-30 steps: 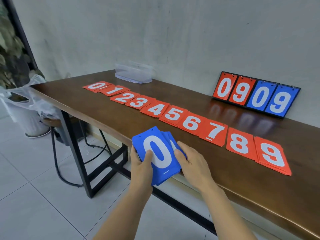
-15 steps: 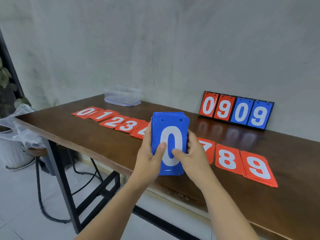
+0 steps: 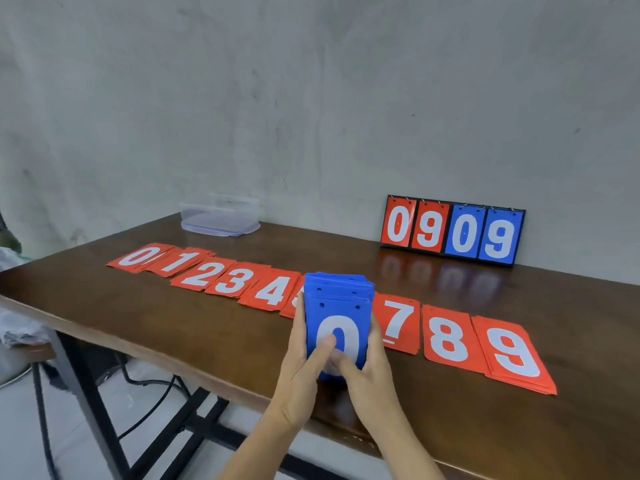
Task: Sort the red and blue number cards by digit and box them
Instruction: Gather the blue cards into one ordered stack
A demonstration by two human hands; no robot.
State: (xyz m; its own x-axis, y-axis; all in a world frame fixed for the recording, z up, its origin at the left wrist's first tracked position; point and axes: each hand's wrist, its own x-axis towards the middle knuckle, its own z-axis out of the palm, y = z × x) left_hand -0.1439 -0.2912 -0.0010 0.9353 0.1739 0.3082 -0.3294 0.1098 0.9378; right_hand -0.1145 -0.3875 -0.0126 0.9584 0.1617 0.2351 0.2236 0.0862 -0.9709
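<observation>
Blue cards: a stack of blue cards (image 3: 337,299) stood upright, lifted above the near middle of the table (image 3: 138,323), in front of the red row. Its front card showed a white 0, with two punched holes near the top edge.
Left hand: the left hand (image 3: 301,372) grasped the stack's left edge, fingers wrapped behind it, thumb laid across the white 0.
Right hand: the right hand (image 3: 372,372) grasped the right edge, thumb bent onto the lower front of the card.
Red cards: piles lay face up in a row from far left to near right: pile 0 (image 3: 138,256), pile 1 (image 3: 180,263), pile 2 (image 3: 199,275), pile 3 (image 3: 235,281), pile 4 (image 3: 273,291), then pile 7 (image 3: 398,322), pile 8 (image 3: 446,336) and pile 9 (image 3: 514,351). The far-left piles overlapped.
Hidden stretch: only a sliver of red showed just right of pile 4; the blue stack covered the rest up to pile 7.
Box: a clear plastic box (image 3: 221,218) stood at the table's far left, near the wall, well apart from both hands.
Scoreboard: a black flip scoreboard (image 3: 452,232) stood at the far right against the wall, reading red 0, red 9, blue 0, blue 9.
Table: dark wood on black metal legs.
</observation>
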